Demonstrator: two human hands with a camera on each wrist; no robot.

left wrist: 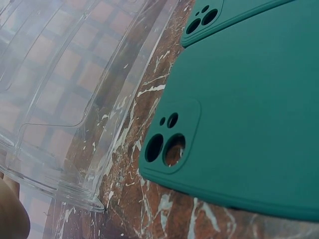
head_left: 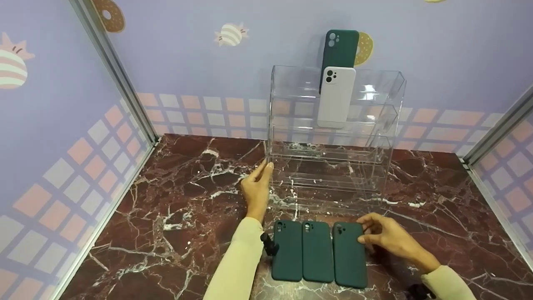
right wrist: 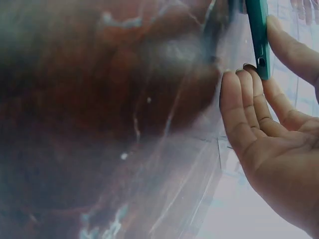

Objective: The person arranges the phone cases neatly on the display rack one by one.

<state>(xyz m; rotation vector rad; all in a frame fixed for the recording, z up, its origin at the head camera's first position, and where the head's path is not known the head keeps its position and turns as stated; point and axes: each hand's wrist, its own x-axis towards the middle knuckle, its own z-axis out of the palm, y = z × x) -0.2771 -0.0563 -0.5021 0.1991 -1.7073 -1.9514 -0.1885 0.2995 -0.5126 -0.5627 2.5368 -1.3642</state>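
Three dark green phone cases lie side by side on the marble-patterned table: a left case (head_left: 287, 252), a middle case (head_left: 317, 252) and a right case (head_left: 349, 254), camera cut-outs toward the back. My right hand (head_left: 391, 237) pinches the upper right edge of the right case; the right wrist view shows thumb and fingers on that case (right wrist: 259, 40). Behind the cases stands a clear tiered display rack (head_left: 333, 183). At its left side panel, my left hand (head_left: 256, 189) holds the lower front edge between thumb and fingers. Most of that hand is outside the left wrist view.
High on the rack, a white phone case (head_left: 336, 98) stands in front of a green phone case (head_left: 340, 50). A patterned purple wall (head_left: 187, 62) rises behind, with side walls left and right. Marble tabletop (head_left: 175, 246) extends to both sides.
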